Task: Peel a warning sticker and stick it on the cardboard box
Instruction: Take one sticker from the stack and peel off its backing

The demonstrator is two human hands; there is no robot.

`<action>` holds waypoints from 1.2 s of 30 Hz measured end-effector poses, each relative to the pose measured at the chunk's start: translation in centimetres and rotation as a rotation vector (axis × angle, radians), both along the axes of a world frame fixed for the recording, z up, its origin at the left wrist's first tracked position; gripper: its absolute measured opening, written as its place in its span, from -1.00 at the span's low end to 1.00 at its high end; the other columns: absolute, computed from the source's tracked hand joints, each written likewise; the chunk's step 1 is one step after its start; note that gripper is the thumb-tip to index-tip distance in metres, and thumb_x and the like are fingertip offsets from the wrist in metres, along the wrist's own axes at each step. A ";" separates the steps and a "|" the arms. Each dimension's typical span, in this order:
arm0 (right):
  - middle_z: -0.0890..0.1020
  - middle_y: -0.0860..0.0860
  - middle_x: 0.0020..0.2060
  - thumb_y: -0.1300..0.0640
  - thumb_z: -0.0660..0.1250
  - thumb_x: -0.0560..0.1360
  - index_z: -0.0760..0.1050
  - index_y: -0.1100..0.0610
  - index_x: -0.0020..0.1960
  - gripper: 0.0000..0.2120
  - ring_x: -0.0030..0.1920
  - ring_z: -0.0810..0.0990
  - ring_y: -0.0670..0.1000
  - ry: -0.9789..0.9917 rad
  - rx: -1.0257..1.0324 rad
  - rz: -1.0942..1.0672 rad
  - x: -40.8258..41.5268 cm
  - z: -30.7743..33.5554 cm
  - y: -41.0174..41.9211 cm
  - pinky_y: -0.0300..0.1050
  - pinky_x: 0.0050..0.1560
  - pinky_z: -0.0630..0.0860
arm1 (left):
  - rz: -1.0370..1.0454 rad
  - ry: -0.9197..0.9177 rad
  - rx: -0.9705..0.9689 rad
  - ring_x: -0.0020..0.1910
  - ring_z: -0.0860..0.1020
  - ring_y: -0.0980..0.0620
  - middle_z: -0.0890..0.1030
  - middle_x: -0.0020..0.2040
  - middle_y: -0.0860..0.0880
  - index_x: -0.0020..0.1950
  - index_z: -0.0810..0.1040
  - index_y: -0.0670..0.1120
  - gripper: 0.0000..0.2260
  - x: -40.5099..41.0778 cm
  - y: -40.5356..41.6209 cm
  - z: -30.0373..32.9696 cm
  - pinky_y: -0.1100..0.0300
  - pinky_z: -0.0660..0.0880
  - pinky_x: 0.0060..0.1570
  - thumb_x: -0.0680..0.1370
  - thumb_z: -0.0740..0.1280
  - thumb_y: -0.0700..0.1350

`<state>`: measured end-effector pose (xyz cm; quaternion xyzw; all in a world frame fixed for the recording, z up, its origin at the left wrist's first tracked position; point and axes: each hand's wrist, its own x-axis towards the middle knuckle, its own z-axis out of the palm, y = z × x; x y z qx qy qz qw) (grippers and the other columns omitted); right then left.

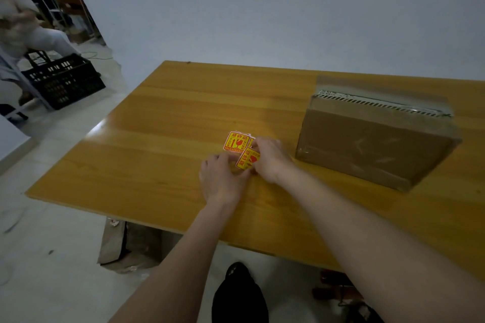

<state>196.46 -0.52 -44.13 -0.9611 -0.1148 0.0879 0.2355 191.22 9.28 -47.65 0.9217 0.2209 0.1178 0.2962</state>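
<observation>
A small stack of yellow-and-red warning stickers (235, 141) lies on the wooden table (162, 139) near its middle. Just in front of the stack, one warning sticker (247, 158) is tilted up between my two hands. My left hand (221, 179) pinches its lower edge and my right hand (270, 157) grips its right side with the fingers curled over it. The brown cardboard box (372, 144), taped shut and partly wrapped in clear film, stands on the table to the right of my hands, about a hand's width away.
A black plastic crate (64, 81) sits on the floor at the far left beside a seated person in light clothes (23, 34). A paper bag (123, 244) stands under the table's front edge. A grey wall runs behind the table.
</observation>
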 end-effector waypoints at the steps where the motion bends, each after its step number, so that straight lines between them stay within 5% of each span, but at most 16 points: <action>1: 0.51 0.13 0.27 0.24 0.37 0.42 0.44 0.12 0.28 -0.57 0.31 0.41 0.17 0.014 0.044 -0.030 -0.3 -0.1 -0.3 -0.02 0.24 0.40 | -0.019 -0.014 -0.034 0.18 0.44 -0.06 0.58 0.11 0.01 0.07 0.58 0.06 -0.70 -0.2 -0.1 0.1 0.09 0.35 0.14 0.37 0.46 0.07; 7: 0.61 0.11 -0.13 0.27 0.42 0.37 0.60 0.14 -0.05 -0.84 -0.08 0.56 0.09 0.057 0.344 -0.195 -3.5 -0.6 -3.3 -0.12 -0.16 0.41 | -0.099 -0.094 -0.523 -0.11 0.59 0.05 0.61 -0.18 0.04 -0.22 0.48 0.07 -0.78 -2.4 -1.9 1.1 0.32 0.42 -0.23 0.44 0.43 -0.23; 10: 0.67 0.16 -0.23 0.28 0.47 0.34 0.55 0.08 -0.29 -0.84 -0.26 0.59 0.09 0.108 0.523 -0.263 -5.5 -1.1 -5.5 0.03 -0.17 0.54 | -0.104 -0.131 -0.773 -0.19 0.60 0.01 0.63 -0.18 -0.04 -0.07 0.56 -0.05 -0.82 -3.8 -3.7 1.9 0.29 0.50 -0.20 0.45 0.41 -0.31; 14: 0.58 0.07 -0.46 0.27 0.45 0.39 0.48 0.08 -0.37 -0.77 -0.54 0.49 -0.04 0.170 0.696 -0.338 -8.5 -1.5 -9.1 -0.20 -0.52 0.40 | -0.148 -0.148 -0.877 -0.29 0.57 0.08 0.62 -0.23 0.00 0.09 0.55 -0.15 -0.75 -5.5 -6.7 1.9 0.30 0.54 -0.24 0.45 0.40 -0.35; 19: 0.54 0.00 -0.61 0.22 0.42 0.43 0.48 0.19 -0.35 -0.78 -0.68 0.40 -0.14 0.160 0.932 -0.454 -11.2 -1.5 -13.2 -0.31 -0.67 0.29 | -0.315 -0.019 -0.991 -0.37 0.61 0.09 0.63 -0.20 -0.13 0.06 0.55 -0.20 -0.78 -6.9 -10.6 1.4 0.20 0.60 -0.22 0.45 0.37 -0.40; 22: 0.51 -0.03 -0.66 0.16 0.44 0.42 0.45 0.18 -0.40 -0.73 -0.69 0.37 -0.13 0.132 0.974 -0.471 -12.1 -1.3 -14.7 -0.31 -0.69 0.27 | -0.345 -0.036 -0.992 -0.50 0.58 0.21 0.61 -0.30 -0.11 -0.16 0.58 -0.17 -0.86 -7.4 -12.1 1.6 0.34 0.58 -0.38 0.50 0.31 -0.38; 30: 0.60 0.05 -0.46 0.24 0.33 0.50 0.56 0.22 -0.23 -0.86 -0.59 0.47 -0.13 0.133 1.095 -0.357 -12.5 -1.9 -16.0 -0.30 -0.60 0.38 | -0.210 -0.226 -0.916 -0.36 0.63 0.08 0.65 -0.28 -0.06 -0.15 0.54 -0.11 -0.91 -8.0 -12.7 0.9 0.24 0.58 -0.28 0.47 0.41 -0.27; 34: 0.55 -0.02 -0.52 0.21 0.32 0.50 0.51 0.18 -0.29 -0.81 -0.60 0.42 -0.15 0.082 1.123 -0.352 -12.5 -2.4 -15.8 -0.31 -0.61 0.33 | -0.274 -0.357 -0.713 -0.18 0.62 0.06 0.63 -0.20 0.00 0.19 0.36 0.13 -0.49 -8.7 -13.2 0.1 0.17 0.54 -0.09 0.40 0.46 -0.27; 36: 0.55 -0.05 -0.54 0.21 0.32 0.51 0.51 0.17 -0.28 -0.81 -0.59 0.43 -0.15 0.085 1.139 -0.341 -12.5 -2.4 -15.9 -0.31 -0.60 0.33 | -0.385 -0.328 -0.609 -0.06 0.59 0.11 0.60 -0.07 0.06 0.21 0.36 0.26 -0.39 -9.0 -13.4 0.2 0.21 0.57 -0.06 0.38 0.47 -0.30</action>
